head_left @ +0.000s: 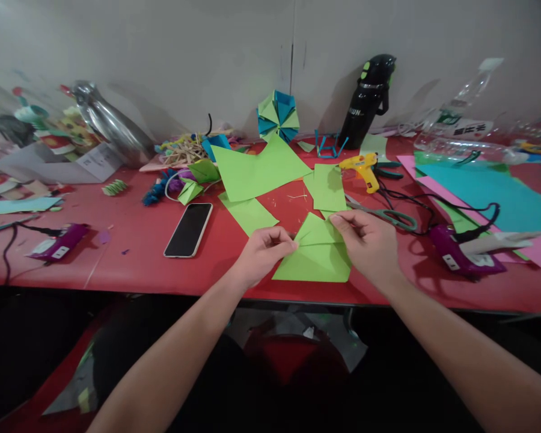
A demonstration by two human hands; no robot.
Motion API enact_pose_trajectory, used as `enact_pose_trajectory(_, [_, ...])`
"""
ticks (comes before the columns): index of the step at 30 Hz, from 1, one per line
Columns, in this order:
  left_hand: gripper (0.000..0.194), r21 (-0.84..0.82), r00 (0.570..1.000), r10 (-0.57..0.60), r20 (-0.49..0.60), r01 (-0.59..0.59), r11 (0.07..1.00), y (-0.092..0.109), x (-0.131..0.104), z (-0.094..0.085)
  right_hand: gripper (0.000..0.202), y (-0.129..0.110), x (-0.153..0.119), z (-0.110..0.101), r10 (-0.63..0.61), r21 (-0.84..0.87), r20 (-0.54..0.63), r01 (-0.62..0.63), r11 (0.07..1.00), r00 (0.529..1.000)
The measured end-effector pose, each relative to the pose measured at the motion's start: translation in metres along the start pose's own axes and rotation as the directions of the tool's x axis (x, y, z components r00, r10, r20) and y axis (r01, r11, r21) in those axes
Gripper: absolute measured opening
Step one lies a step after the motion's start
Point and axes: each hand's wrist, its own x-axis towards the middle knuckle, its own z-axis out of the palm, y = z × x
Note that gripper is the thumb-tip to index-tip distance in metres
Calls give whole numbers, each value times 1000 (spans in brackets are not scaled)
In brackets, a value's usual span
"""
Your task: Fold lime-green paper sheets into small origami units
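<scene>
A creased green paper [320, 261] lies near the front edge of the red table, between my hands. My left hand [267, 252] pinches its left side between thumb and fingertips. On the upper right side, my right hand [367, 240] is closed on the same paper with thumb and forefinger. A fold line runs across the sheet between the two pinches. Just behind it are a smaller green piece [328, 187] and a large green sheet [256, 171]. Another green piece [250, 213] lies behind my left hand.
A phone [188, 231] lies left of my hands. Scissors [399, 219], a yellow glue gun [363, 171] and a purple power strip [464, 249] are on the right. A black bottle [367, 102] and a blue-green paper wheel [278, 116] stand by the wall.
</scene>
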Motion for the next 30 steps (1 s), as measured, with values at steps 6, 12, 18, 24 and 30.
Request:
enact_pose_trajectory(6, [25,-57,992,10,-123,-17,998,1,-1,-3,27,7,12,2,125,346,154,-172,922,980])
enact_pose_trajectory(12, [24,73,987,35,-154,-24,997,5,-1,-8,33,9,13,-2,196,474,528,-477,740,827])
enact_pose_trajectory(18, [25,45,990,25,-140,-19,999,6,-1,-7,27,11,15,-2,275,509,494,-531,677,825])
enact_pose_trajectory(24, [28,-47,986,-10,-164,3,999,2,0,-2,25,6,10,6,335,577,348,-482,659,875])
enact_pose_trajectory(30, [27,-90,988,-23,-152,9,996,-3,0,1,24,3,4,20,359,646,195,-395,654,913])
